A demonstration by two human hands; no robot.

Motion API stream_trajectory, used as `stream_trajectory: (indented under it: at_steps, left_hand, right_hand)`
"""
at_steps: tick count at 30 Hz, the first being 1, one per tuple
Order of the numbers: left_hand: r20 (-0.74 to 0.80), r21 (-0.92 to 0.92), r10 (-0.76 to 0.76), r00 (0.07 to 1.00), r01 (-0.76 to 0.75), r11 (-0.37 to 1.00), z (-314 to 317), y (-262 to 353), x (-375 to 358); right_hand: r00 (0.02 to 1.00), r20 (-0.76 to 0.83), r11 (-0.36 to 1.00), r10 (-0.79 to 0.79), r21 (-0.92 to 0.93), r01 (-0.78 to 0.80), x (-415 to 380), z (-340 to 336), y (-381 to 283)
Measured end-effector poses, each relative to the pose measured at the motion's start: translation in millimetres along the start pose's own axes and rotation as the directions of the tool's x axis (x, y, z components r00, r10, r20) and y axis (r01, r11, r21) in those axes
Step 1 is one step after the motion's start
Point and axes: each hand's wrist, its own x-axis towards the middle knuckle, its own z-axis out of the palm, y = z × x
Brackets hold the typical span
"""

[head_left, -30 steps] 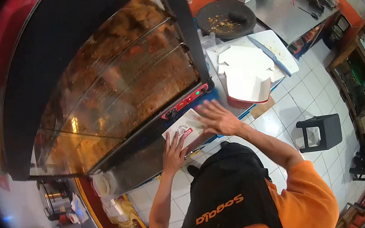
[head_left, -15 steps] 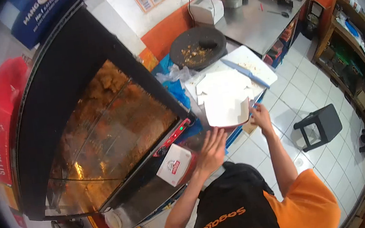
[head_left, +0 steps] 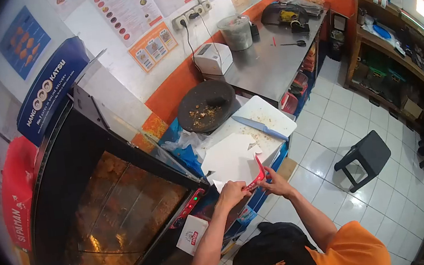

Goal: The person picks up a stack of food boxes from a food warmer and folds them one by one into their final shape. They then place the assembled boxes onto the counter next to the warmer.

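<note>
White, red-edged flat cardboard box (head_left: 236, 162): left hand (head_left: 231, 193) and right hand (head_left: 274, 182) each pinch its near edge on the surface (head_left: 273, 120).

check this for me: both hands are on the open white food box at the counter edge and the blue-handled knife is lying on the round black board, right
Not quite. In the head view both hands, left hand and right hand, do hold the open white food box, but the blue-handled knife lies on the white cutting board, not the round black board.

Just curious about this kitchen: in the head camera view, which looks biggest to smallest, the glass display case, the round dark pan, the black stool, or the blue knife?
1. Glass display case
2. Round dark pan
3. Black stool; close to the pan and farther off, so unsure
4. Blue knife
</note>
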Motion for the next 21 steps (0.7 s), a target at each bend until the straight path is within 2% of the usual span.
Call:
stream_trajectory:
  at_steps: [1,3,4,5,6,7,9,12,13,14,15,17,18,19,20,21]
  left_hand:
    - [0.054,-0.078,0.013,0.998,-0.009,0.997,-4.2,-0.1,1.0]
    - [-0.018,-0.097,-0.033,0.999,0.032,0.995,-6.2,-4.9,1.9]
    - [-0.149,-0.194,-0.120,0.981,0.090,0.977,-12.7,-4.6,-0.6]
    - [-0.267,-0.295,-0.210,0.941,0.128,0.947,-23.5,1.3,-2.8]
    - [-0.379,-0.328,-0.204,0.903,0.074,0.942,-35.6,7.1,-7.7]
    - [-0.379,-0.318,-0.194,0.905,0.069,0.946,-48.4,12.7,-13.3]
    - [-0.669,-0.301,-0.062,0.740,-0.193,0.934,-70.8,24.1,-30.4]
    - [-0.629,-0.384,-0.091,0.772,-0.207,0.900,-103.1,56.2,-85.1]
    - [-0.622,-0.377,-0.088,0.778,-0.200,0.904,-100.3,57.3,-109.1]
    - [-0.592,-0.448,-0.129,0.795,-0.191,0.874,-96.2,68.4,-133.0]
    - [-0.562,-0.514,-0.167,0.810,-0.184,0.838,-90.2,79.8,-155.9]
    - [-0.465,-0.623,-0.149,0.873,-0.203,0.755,-72.8,88.1,-196.8]
    - [-0.295,-0.618,-0.159,0.942,-0.061,0.784,-72.8,95.3,-215.3]
    - [-0.115,-0.568,-0.164,0.980,0.071,0.820,-72.7,102.4,-233.8]
    - [0.006,-0.582,-0.148,0.989,0.124,0.804,-67.6,108.0,-246.2]
    - [0.073,-0.622,-0.132,0.989,0.149,0.769,-61.5,109.4,-254.4]
  right_hand:
    - [1.000,0.010,1.000,-0.005,-0.001,0.005,2.9,1.0,6.4]
    - [0.999,-0.041,0.999,-0.016,0.046,0.018,10.5,1.3,17.6]
    - [1.000,-0.030,0.988,-0.009,0.155,0.014,2.8,4.4,5.7]
    - [0.999,-0.028,0.987,-0.016,0.159,0.020,4.6,5.7,7.0]
    - [0.999,-0.038,0.975,-0.022,0.221,0.030,5.2,8.6,10.0]
    - [0.998,-0.049,0.958,-0.027,0.285,0.040,6.7,11.6,13.2]
    - [0.995,-0.072,0.964,-0.063,0.252,0.079,13.5,15.9,20.5]
    - [0.986,-0.108,0.976,-0.126,0.162,0.143,13.3,14.0,24.0]
    - [0.977,-0.164,0.990,-0.138,-0.006,0.139,3.3,9.5,12.9]
    - [0.963,-0.214,0.977,-0.164,-0.173,0.128,-6.5,6.1,-3.5]
    - [0.961,-0.214,0.975,-0.177,-0.172,0.141,-19.4,2.9,-24.4]
    - [0.932,-0.183,0.937,-0.313,0.101,0.334,-62.4,-5.7,-72.3]
    - [0.930,-0.181,0.936,-0.319,0.092,0.339,-87.2,-8.4,-95.1]
    - [0.899,-0.063,0.887,-0.432,0.149,0.437,-113.6,-9.0,-118.0]
    - [0.836,0.050,0.824,-0.546,0.213,0.525,-136.3,-8.3,-138.2]
    - [0.813,0.149,0.818,-0.563,0.245,0.521,-155.2,-2.4,-152.2]
